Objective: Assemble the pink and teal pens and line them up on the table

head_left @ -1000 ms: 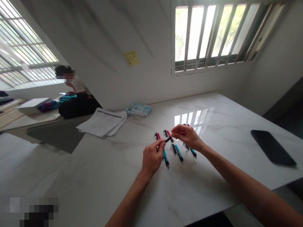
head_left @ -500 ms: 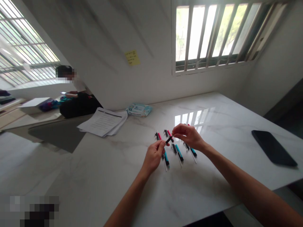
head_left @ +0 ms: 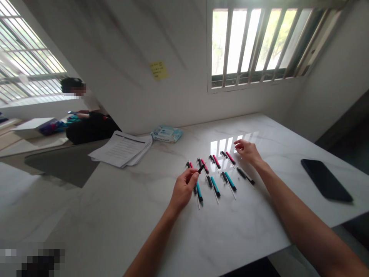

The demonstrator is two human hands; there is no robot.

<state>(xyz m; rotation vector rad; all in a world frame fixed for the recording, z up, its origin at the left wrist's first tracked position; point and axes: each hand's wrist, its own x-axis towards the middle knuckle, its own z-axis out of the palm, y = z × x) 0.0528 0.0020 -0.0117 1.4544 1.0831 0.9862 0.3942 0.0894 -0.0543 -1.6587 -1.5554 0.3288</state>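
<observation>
My left hand (head_left: 184, 187) pinches a short black pen part (head_left: 201, 168) that points up and right above the table. My right hand (head_left: 249, 151) is low over the tabletop at the far right of the pen parts, its fingers drawn together; whether a small piece is in them is hidden. Below it lie a black pen part (head_left: 241, 173) and a thin stick. Between the hands lie red barrels (head_left: 216, 161) with black parts beside them. Nearer are teal barrels (head_left: 230, 181) with black pieces and thin white refills (head_left: 216, 195).
A black phone-like slab (head_left: 325, 180) lies on the right of the white marble table (head_left: 230, 231). Papers (head_left: 121, 148) and a light blue wipes pack (head_left: 167, 134) lie along the wall. A person (head_left: 89, 119) sits at the left back, holding a phone.
My right hand has left the black part at my left hand and moved right, to the far end of the rows. My left hand keeps its hold. The view has shifted slightly.
</observation>
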